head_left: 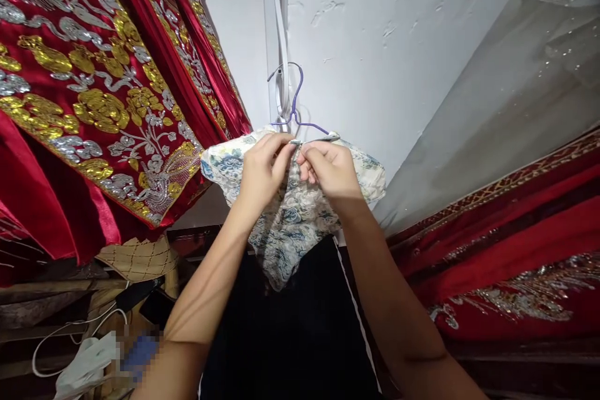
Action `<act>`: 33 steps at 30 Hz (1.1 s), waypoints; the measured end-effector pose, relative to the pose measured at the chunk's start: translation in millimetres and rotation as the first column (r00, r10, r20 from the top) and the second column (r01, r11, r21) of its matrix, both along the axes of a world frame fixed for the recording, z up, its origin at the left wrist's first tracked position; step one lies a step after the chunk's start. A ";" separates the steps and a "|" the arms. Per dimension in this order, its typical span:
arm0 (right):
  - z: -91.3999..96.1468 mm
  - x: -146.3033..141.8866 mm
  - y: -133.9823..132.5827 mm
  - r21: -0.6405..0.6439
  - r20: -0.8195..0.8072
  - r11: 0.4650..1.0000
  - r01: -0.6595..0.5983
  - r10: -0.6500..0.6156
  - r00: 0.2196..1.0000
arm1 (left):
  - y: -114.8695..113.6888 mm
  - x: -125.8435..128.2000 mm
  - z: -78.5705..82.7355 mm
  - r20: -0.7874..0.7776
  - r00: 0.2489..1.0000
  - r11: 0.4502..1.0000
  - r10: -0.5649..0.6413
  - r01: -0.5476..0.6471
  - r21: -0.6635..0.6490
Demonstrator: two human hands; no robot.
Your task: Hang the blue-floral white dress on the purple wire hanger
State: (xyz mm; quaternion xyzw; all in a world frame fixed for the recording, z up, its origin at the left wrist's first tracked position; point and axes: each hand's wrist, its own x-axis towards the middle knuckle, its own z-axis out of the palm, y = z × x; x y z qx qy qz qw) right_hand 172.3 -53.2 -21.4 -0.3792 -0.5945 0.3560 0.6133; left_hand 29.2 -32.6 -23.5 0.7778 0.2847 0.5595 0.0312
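Observation:
A cream blouse with a blue floral print [290, 219] hangs on a purple wire hanger [296, 94] against the white wall. At the middle of its neckline, my left hand [266, 165] pinches the fabric edge between thumb and fingertips. Close beside it, my right hand [330, 169] is closed at the other side of the neck opening, thumb and forefinger together on the edge and the remaining fingers curled. Whatever small fastening may lie between the fingertips is too hidden to make out. The blouse's lower part comes to a point in front of dark clothing.
Red cloth with gold and silver sequins [100, 106] hangs at the left. Sheer grey fabric [492, 94] and red embroidered cloth [515, 269] are on the right. A white strap [282, 25] runs down the wall. At lower left lie a white cable [42, 344] and a dark phone-like object [159, 307].

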 end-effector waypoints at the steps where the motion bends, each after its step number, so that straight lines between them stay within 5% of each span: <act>1: -7.3 -0.1 3.6 -0.004 0.005 0.999 0.042 -0.042 0.999 | 0.1 0.6 7.2 -0.022 1.000 1.000 -0.003 0.003 0.017; 4: -43.5 -0.3 13.1 -0.079 0.089 0.985 0.151 -0.144 0.986 | -5.6 -6.0 13.8 0.054 0.998 0.999 0.029 -0.030 0.012; 7: -86.7 0.5 11.1 -0.180 0.152 0.973 0.146 -0.120 0.981 | -6.8 -34.3 11.5 0.385 0.917 0.994 0.106 -0.098 -0.040; 8: -99.5 0.8 6.8 -0.198 0.152 0.970 0.139 -0.110 0.982 | -4.7 -47.9 9.2 0.540 0.835 0.994 0.104 -0.067 -0.088; 10: -120.4 0.4 -6.2 -0.217 0.118 0.968 0.125 -0.101 0.988 | 1.5 -75.9 -0.4 0.842 0.532 0.966 0.089 0.159 -0.203; 12: -135.4 -2.3 -22.6 -0.237 0.029 0.968 0.081 -0.076 0.997 | 6.6 -97.4 -19.5 0.966 0.195 0.869 0.171 0.432 -0.241; 13: -140.9 -4.5 -30.8 -0.252 -0.031 0.967 0.047 -0.057 0.998 | 7.4 -103.5 -32.9 0.968 0.089 0.820 0.236 0.516 -0.248; 18: -153.8 -10.8 -59.8 -0.328 -0.265 0.944 -0.044 -0.047 0.963 | -8.9 -87.8 -117.4 0.902 -0.014 0.723 0.432 0.603 -0.337; 22: -160.3 8.3 -66.6 -0.398 -0.214 0.916 -0.045 -0.045 0.976 | -24.2 -60.9 -157.7 0.859 0.051 0.597 0.510 0.697 -0.396; 24: -165.7 21.8 -67.2 -0.458 -0.083 0.883 -0.106 0.076 0.994 | -30.0 -51.7 -158.9 0.852 0.082 0.565 0.517 0.715 -0.412; 27: -172.1 31.6 -65.6 -0.548 0.143 0.829 -0.109 0.221 0.965 | -45.5 -37.2 -143.4 0.908 0.140 0.612 0.394 0.697 -0.373; 30: -167.5 20.9 -62.1 -0.501 0.137 0.864 -0.051 0.138 0.981 | -70.5 -17.6 -118.1 0.895 0.423 0.620 0.139 0.668 -0.412; 33: -147.3 0.1 -58.3 -0.421 -0.107 0.862 -0.281 0.260 0.960 | -86.7 -4.1 -91.5 0.672 0.740 0.712 -0.034 0.489 -0.504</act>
